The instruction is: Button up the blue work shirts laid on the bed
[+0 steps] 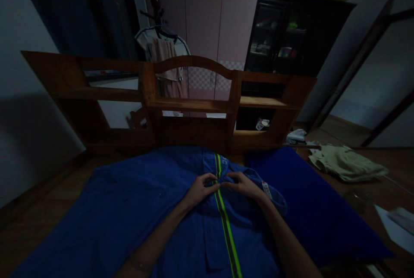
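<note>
A blue work jacket [129,196] lies spread out before me, with a yellow-green and dark reflective stripe [228,235] running down it. Both my hands meet at the stripe near the jacket's upper part. My left hand [201,188] pinches the cloth from the left, thumb and fingers close together. From the right, my right hand [241,184] pinches the same raised fold. The fingertips nearly touch, and the small piece of cloth between them is mostly hidden. A white and red label [267,190] shows on the sleeve beside my right wrist.
Beyond the jacket stands a wooden shelf headboard [194,104]. A darker blue cloth-like surface [310,196] lies to the right, with a folded pale green cloth [346,162] farther right. Behind are a pink wardrobe [203,15] and a dark cabinet [300,28].
</note>
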`<state>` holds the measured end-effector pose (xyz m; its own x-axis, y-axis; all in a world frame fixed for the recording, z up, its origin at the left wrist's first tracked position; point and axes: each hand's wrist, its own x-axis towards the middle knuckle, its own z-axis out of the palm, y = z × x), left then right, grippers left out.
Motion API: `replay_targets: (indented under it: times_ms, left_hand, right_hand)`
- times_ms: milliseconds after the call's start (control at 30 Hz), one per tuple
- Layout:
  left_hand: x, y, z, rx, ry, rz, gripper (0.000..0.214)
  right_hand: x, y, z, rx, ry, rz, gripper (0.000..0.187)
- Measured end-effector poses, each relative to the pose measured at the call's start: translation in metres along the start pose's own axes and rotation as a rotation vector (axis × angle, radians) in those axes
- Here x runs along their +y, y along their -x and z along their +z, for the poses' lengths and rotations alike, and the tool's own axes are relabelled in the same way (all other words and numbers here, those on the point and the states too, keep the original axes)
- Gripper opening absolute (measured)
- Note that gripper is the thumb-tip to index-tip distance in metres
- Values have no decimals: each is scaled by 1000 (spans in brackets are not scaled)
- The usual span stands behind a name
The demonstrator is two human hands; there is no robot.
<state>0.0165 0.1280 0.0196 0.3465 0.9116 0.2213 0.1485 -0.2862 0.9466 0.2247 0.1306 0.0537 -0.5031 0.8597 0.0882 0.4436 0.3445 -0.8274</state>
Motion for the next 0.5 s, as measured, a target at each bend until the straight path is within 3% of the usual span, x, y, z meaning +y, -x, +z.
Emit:
replay_targets:
  times_ms: [133,333,500]
  left_hand:
    - [0,-1,2,35,-49,26,26]
    - [3,1,4,129,-152,100,29]
    - [10,4,6,236,-306,116,22]
  right_hand:
    - [1,-2,4,28,15,-71,27]
    - [2,-8,13,153,-105,-45,24]
    - [0,-9,16,94,-296,-6,28]
